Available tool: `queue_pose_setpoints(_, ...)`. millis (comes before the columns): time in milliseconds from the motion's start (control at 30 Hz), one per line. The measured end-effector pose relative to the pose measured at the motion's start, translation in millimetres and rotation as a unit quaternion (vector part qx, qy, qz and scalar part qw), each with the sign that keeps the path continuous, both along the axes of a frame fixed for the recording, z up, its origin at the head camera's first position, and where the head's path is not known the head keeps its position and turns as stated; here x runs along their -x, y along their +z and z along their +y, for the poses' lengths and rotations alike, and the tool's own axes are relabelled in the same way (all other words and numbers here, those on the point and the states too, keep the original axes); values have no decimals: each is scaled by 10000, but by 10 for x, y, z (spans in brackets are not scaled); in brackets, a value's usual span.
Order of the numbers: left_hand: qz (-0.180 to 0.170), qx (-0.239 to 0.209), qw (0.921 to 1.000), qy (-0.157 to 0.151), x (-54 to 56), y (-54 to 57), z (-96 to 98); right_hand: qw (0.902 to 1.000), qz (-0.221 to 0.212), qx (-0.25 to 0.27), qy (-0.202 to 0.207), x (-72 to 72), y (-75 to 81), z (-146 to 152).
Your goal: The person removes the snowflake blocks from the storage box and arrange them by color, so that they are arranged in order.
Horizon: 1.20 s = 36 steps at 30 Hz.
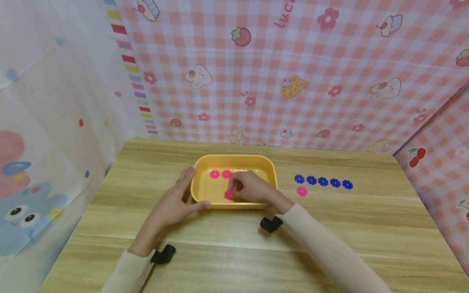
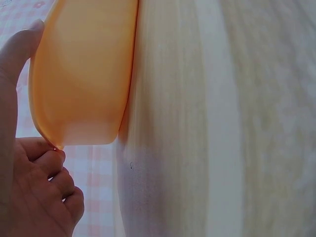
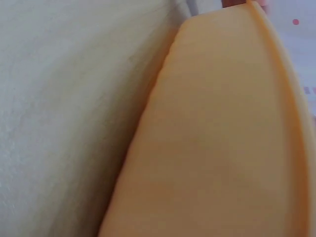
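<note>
A yellow plastic basin (image 1: 234, 158) sits on the wooden table. My left hand (image 1: 175, 203) holds its left end, thumb over the front rim and fingers at the far left side; the left wrist view shows the thumb and fingers (image 2: 37, 157) at the basin's rim (image 2: 84, 74). Inside the basin, my right hand (image 1: 250, 187) pinches a pink flower-shaped disc (image 1: 229, 194) low near the front wall. Toward the back lie more pink flower-shaped discs (image 1: 214, 174) in a row, one partly hidden by the right hand. The basin's outer wall (image 3: 207, 123) fills much of the right wrist view.
Right of the basin, several blue flower-shaped discs (image 1: 323, 182) form a row on the table (image 1: 227, 252), with one pink disc (image 1: 302, 191) in front of the row's left end. A checked cloth (image 1: 264, 101) hangs behind the table. Black wrist mounts (image 1: 163, 254) project from both sleeves.
</note>
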State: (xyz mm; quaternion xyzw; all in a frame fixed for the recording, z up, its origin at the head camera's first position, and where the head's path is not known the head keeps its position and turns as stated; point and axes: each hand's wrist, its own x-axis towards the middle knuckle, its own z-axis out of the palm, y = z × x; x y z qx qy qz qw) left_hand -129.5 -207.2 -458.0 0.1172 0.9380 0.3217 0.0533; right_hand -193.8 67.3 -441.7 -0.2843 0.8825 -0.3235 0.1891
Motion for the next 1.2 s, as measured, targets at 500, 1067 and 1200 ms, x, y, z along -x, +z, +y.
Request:
queue_pose_setpoints(500,32,-7,10000,-27,-31,1,-29,9987,351,345,-151,-92,157,208)
queue_pose_setpoints(1067,79,13,9999,-65,2,-15,-7,9911,728,789,-784,-240,362,599)
queue_pose_setpoints(1200,63,3,10000,-66,6,-15,-3,9890,712,869,-962,-284,374,701)
